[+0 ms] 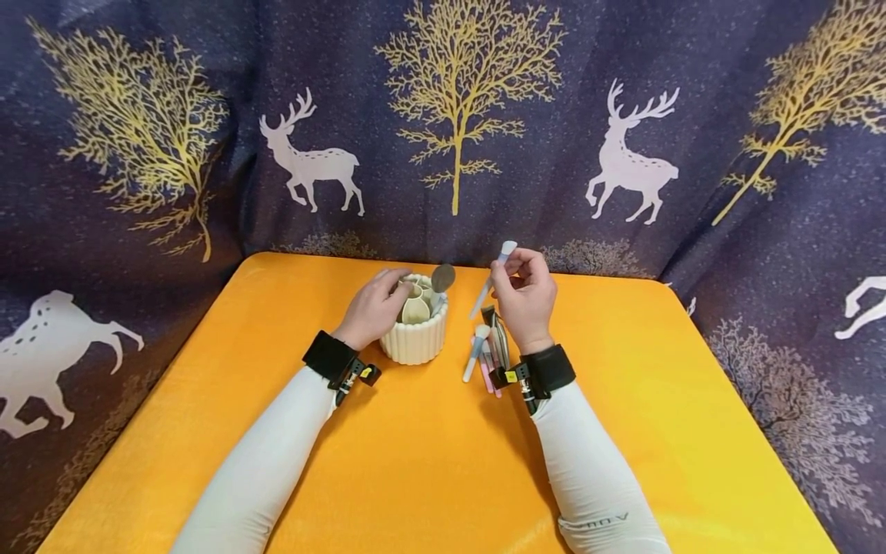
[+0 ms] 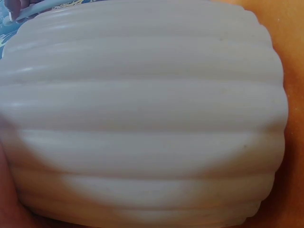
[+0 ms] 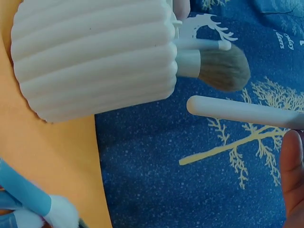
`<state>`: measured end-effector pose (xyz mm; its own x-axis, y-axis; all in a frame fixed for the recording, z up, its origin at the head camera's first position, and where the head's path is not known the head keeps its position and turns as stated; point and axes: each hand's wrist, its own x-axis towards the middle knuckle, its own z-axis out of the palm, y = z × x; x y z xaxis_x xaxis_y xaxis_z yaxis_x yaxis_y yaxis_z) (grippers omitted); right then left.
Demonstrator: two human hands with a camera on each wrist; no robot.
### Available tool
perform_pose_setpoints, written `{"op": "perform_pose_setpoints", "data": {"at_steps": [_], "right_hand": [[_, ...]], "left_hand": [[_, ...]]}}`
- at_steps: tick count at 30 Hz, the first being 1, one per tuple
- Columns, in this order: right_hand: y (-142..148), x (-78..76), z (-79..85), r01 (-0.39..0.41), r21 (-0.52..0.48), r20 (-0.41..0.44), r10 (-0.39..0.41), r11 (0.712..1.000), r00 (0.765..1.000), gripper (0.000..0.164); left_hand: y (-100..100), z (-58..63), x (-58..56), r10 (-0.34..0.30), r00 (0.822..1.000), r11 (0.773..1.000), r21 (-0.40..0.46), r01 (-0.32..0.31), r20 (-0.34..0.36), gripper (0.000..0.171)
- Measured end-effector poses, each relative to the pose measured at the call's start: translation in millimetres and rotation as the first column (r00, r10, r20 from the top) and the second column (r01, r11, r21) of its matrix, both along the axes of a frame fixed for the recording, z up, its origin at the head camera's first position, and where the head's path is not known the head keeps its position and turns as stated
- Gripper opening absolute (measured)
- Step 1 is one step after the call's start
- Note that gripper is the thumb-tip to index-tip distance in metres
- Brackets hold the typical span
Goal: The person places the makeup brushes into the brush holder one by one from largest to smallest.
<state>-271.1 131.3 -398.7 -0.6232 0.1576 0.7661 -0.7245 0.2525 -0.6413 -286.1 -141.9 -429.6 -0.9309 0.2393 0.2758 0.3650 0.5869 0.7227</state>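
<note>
A cream, ribbed makeup brush holder (image 1: 413, 341) with several compartments stands upright on the table. My left hand (image 1: 374, 306) grips its left side, thumb and fingers at the rim. A makeup brush with a large dark head (image 1: 443, 278) stands in the right part of the holder; a pale handle end shows beside it in the right wrist view. Between thumb and fingers my right hand (image 1: 528, 297) pinches a slim makeup brush (image 1: 487, 288), white bristles up. Its rounded handle end (image 3: 199, 105) points down and left, apart from the holder. The ribbed wall (image 2: 147, 104) fills the left wrist view.
Several more brushes lie in a small pile right of the holder, among them a blue-handled one (image 1: 474, 352) and pink-handled ones (image 1: 487, 375). The orange table (image 1: 415, 462) ends at a dark curtain (image 1: 408, 154) printed with deer and trees.
</note>
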Motion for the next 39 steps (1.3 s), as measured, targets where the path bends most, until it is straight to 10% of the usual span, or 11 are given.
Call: {"op": "perform_pose_setpoints", "data": {"at_steps": [39], "right_hand": [[-27.9, 13.9, 2.6, -0.180, 0.057, -0.030, 0.182, 0.982, 0.983, 0.024]], "left_hand": [[0.3, -0.7, -1.0, 0.003, 1.000, 1.000, -0.007, -0.003, -0.006, 0.054]]}}
